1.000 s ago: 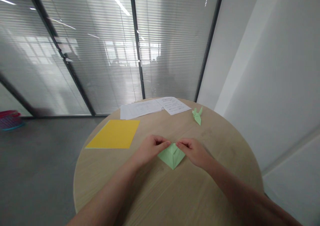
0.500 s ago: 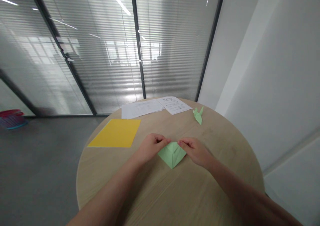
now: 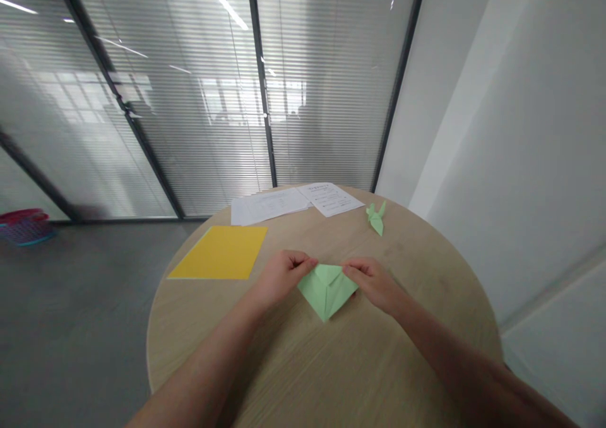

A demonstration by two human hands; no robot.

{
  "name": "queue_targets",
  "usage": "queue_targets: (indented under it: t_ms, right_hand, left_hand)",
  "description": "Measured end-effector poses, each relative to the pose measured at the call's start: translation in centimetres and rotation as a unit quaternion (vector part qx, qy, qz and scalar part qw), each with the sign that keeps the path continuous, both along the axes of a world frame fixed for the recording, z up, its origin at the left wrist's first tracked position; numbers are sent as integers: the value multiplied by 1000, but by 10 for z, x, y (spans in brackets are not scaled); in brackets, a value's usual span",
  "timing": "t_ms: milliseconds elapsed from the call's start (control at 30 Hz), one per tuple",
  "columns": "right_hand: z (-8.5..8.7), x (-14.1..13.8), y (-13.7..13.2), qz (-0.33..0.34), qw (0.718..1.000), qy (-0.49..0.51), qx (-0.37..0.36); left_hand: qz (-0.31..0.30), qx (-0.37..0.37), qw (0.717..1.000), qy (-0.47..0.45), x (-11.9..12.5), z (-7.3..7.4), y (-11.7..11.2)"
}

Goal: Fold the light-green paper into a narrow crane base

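A light green folded paper point(image 3: 326, 292) lies on the round wooden table point(image 3: 293, 365), shaped like a wedge with its point towards me. My left hand point(image 3: 281, 276) pinches its upper left corner with curled fingers. My right hand point(image 3: 374, 279) pinches its upper right corner the same way. The paper's top edge is spread between the two hands.
A yellow square sheet point(image 3: 220, 261) lies to the left of my hands. White printed papers point(image 3: 293, 202) sit at the table's far edge. A small finished green origami figure point(image 3: 376, 216) rests at the far right. Glass partitions with blinds stand behind; a white wall runs along the right.
My hands have drawn slightly apart, widening the green paper's top edge. The fold has opened a little compared with a second ago.
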State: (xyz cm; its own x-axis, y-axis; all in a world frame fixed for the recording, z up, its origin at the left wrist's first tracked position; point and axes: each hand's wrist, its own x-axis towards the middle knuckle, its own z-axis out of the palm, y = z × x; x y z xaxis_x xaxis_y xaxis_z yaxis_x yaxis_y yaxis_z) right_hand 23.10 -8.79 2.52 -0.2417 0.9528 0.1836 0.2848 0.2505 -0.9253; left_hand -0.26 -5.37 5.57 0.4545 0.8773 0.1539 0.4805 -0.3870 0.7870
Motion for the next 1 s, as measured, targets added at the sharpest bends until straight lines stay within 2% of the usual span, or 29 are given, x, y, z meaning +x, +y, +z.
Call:
queue_targets:
  t_ms: [200,533,633,767,1000]
  right_hand:
    - [-4,2,3,-40,999,-3,20]
    - [-4,0,3,-56,998,17,1]
    - [-7,1,6,-64,997,36,-16]
    - [-12,-1,9,-47,995,69,-63]
    - [-16,-4,10,-30,988,119,-92]
  left_hand:
    - [-21,-28,999,-20,2,-1,-2]
    - [-16,-46,998,-45,1,-5,1]
    - [-24,-71,995,-64,2,-10,3]
    - [-15,-55,993,-106,2,-15,6]
    - [12,-57,992,-112,4,-14,5]
